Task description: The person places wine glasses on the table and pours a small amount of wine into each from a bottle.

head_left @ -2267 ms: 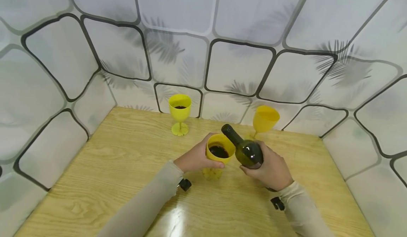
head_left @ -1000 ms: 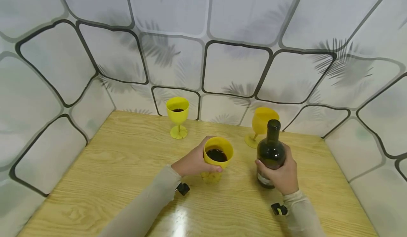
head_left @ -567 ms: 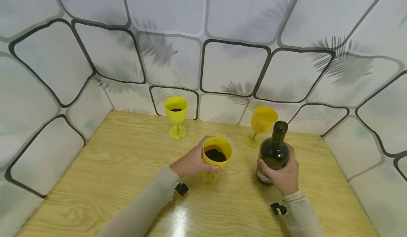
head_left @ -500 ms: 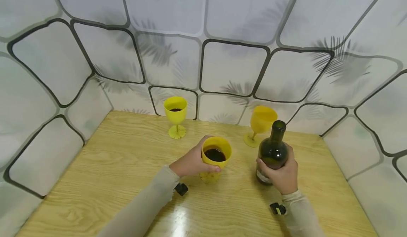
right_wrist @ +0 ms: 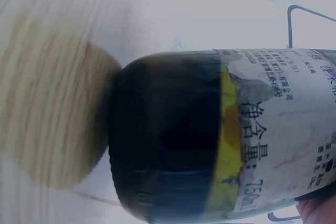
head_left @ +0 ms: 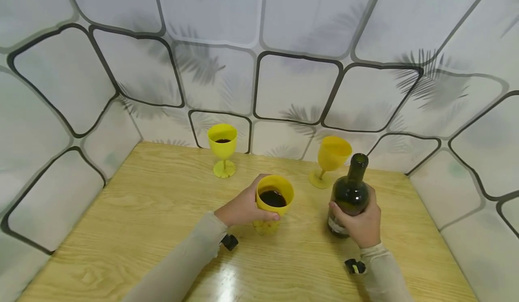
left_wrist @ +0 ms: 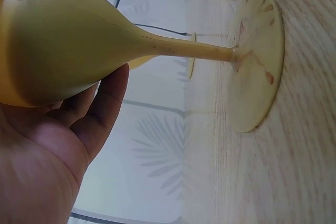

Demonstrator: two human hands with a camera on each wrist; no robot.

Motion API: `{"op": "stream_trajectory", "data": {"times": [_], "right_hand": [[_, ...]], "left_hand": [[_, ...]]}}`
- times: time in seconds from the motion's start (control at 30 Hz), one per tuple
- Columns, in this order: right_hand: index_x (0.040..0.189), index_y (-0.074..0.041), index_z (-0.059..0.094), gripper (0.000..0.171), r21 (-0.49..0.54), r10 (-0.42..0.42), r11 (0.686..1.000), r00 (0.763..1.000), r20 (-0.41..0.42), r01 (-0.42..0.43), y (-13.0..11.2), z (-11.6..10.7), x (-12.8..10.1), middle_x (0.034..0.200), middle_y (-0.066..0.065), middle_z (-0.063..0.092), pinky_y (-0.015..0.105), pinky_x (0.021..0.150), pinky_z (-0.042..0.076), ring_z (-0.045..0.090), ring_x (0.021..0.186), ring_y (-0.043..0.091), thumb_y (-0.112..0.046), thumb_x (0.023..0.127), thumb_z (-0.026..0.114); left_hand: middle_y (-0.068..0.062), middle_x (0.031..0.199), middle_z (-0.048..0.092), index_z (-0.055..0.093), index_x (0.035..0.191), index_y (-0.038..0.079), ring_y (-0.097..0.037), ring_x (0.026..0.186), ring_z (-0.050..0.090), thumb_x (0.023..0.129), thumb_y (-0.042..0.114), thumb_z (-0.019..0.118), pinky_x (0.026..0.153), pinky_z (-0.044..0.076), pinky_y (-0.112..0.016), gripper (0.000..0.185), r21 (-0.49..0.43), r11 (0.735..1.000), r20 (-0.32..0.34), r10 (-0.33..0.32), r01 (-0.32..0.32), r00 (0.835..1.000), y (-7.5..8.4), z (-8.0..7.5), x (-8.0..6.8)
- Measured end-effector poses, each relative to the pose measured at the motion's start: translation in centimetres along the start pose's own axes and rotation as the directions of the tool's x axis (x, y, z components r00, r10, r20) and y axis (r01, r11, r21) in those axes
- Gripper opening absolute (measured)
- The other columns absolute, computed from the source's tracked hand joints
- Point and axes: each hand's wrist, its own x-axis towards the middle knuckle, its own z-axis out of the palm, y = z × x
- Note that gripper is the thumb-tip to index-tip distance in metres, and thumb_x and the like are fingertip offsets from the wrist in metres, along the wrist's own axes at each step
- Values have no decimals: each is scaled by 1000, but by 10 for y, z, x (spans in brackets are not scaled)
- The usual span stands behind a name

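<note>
My left hand (head_left: 247,206) grips the bowl of a yellow goblet (head_left: 281,208) that holds dark liquid (head_left: 273,199). In the left wrist view this goblet (left_wrist: 58,40) shows its stem and its round foot at the wooden surface. To the right, my right hand (head_left: 362,223) is wrapped round a dark green wine bottle (head_left: 349,194), nearly upright with its neck tipped slightly right. The right wrist view shows the bottle's base and torn label (right_wrist: 289,124); whether the base touches the table I cannot tell.
A second yellow goblet (head_left: 222,145) with dark liquid stands at the back, left of centre. An orange-yellow goblet (head_left: 334,154) stands behind the bottle, its inside bottom not visible. Patterned wall panels (head_left: 298,88) enclose the wooden table (head_left: 154,212) at the back and sides.
Earlier the bottle was tilted with its neck at the held goblet's rim. My right hand has since swung it rightward and upright. The left hand keeps hold of the goblet in about the same place.
</note>
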Motion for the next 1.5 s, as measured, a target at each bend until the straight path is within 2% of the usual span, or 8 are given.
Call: {"op": "stream_trajectory", "data": {"times": [0.17,0.53,0.87,1.23,1.5], "right_hand": [[135,4,56,84,-21,21,1000,1000,-14,-21,2,-2,0,115,-26,63,14,89,43,62,102,-2,8,59,91],[135,6,54,77,-40,92,995,994,-52,-94,7,-10,5,112,-27,63,16,89,43,62,102,0,3,67,90],[138,1,51,71,-9,209,978,975,-80,-210,18,-22,7,114,-19,61,18,89,42,59,103,4,3,76,85],[140,-5,51,72,111,206,973,978,-9,-204,28,-34,10,118,-16,61,14,94,43,59,109,4,16,76,78],[138,-12,52,72,170,240,955,970,42,-243,35,-33,12,117,-13,64,16,94,45,60,109,6,19,77,76]], "left_hand": [[4,139,52,33,149,28,-21,125,53,82,24,90,109,44,-45,88,-1,1000,1,4,-4,1000,0,0,0],[3,138,52,35,148,29,-20,125,53,81,24,90,108,44,-45,87,-23,1000,-9,-7,7,1000,3,2,-2],[0,139,51,34,148,27,-42,132,48,81,23,90,110,41,-57,87,-34,999,3,3,-2,1000,4,4,1],[1,139,52,34,148,29,-37,130,51,82,24,90,109,43,-52,87,-20,1000,-5,1,-1,1000,3,3,0],[1,138,52,34,148,29,-29,126,53,82,23,90,106,45,-47,87,-15,1000,-15,-14,14,1000,1,1,-1]]}}
